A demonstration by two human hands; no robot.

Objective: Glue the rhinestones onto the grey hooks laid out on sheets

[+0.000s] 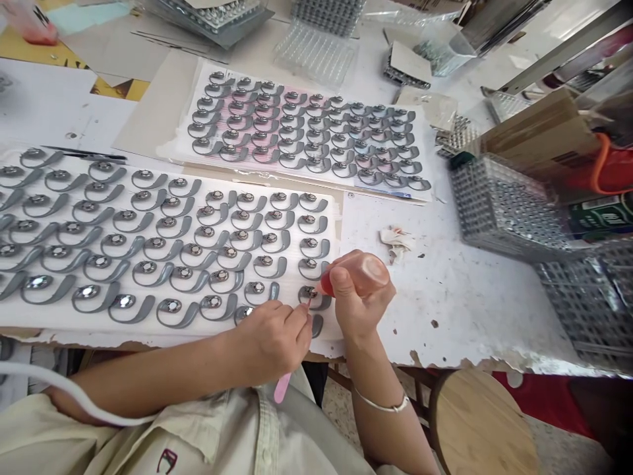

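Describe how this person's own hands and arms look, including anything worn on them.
The left hand and right hand are ungloved. Both forearms are uncovered; a thin, pale bracelet circles the right one. The shirt is beige, and a white cable crosses in front of the left arm.

A worker wears a pale khaki shirt (217,445) at seven o'clock — its stitched placket (266,429) runs down near half past six, beside a small dark-red emblem (167,460). A thin silver-toned bracelet (383,407) circles the right forearm at five o'clock — a white cable (74,390) curves at eight.
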